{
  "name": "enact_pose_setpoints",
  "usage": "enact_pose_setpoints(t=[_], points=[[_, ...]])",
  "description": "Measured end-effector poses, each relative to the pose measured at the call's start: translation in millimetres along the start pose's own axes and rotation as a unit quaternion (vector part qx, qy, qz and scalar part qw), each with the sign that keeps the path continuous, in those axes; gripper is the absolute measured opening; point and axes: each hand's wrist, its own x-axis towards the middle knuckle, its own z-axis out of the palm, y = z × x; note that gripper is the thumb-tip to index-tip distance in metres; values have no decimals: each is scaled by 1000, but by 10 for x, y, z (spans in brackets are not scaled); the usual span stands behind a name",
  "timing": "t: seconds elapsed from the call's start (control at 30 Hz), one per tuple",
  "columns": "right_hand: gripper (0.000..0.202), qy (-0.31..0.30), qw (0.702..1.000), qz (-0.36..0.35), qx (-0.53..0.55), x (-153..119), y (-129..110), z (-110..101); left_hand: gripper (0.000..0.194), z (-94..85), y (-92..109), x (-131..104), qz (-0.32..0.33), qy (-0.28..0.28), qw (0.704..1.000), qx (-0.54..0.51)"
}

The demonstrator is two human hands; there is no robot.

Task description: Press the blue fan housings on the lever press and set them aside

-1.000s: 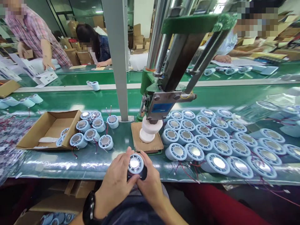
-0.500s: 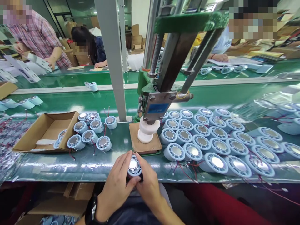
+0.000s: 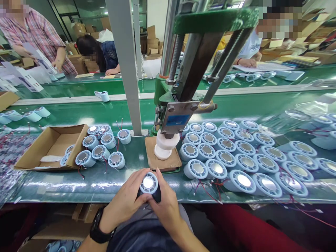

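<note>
Between my two hands, at the bench's front edge, is a round light-blue part (image 3: 148, 183) with a shiny silver disc in its face and a dark lower body. My left hand (image 3: 128, 196) wraps its left side, thumb at the front. From the right, my right hand (image 3: 166, 201) closes round the same part, fingers pointing up. Just beyond the hands, a press with a white round head (image 3: 168, 140) stands over a white round piece (image 3: 162, 153) on a brown pad (image 3: 152, 163).
Several similar blue parts (image 3: 243, 180) stand in rows on the right. More (image 3: 116, 160) sit at left beside a cardboard box (image 3: 43, 140). A grey post (image 3: 126, 70) rises behind the bench. People work across the green conveyor (image 3: 105, 115).
The held part's face has tilted more toward me, with more of its dark body showing. My left hand and wrist have shifted slightly left.
</note>
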Motion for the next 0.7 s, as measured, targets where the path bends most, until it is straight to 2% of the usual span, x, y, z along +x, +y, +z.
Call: enact_pose_setpoints(t=[0.1, 0.3, 0.47, 0.53, 0.6, 0.63, 0.67, 0.7], points=[[82, 0, 1000, 11, 9, -12, -4, -1, 57, 0, 9, -3, 8, -26, 1000, 7], [92, -5, 998, 49, 27, -26, -25, 22, 58, 203, -17, -102, 0, 12, 999, 32], [88, -75, 997, -16, -1, -17, -2, -48, 58, 297, -67, -123, 0, 40, 999, 20], [90, -138, 989, -45, -7, 81, 14, -235, 56, 324, -73, -99, -10, 59, 998, 0], [86, -187, 979, -81, -15, 331, -32, -581, 55, 332, -61, -63, -35, 89, 995, -25], [81, -176, 979, -103, -27, 528, -92, -810, 54, 319, -50, -39, -52, 101, 993, -41], [74, -137, 981, -125, -47, 773, -178, -1068, 54, 288, -36, -8, -67, 110, 990, -58], [66, -71, 985, -138, -74, 1064, -284, -1339, 54, 237, -19, 32, -79, 118, 987, -75]])
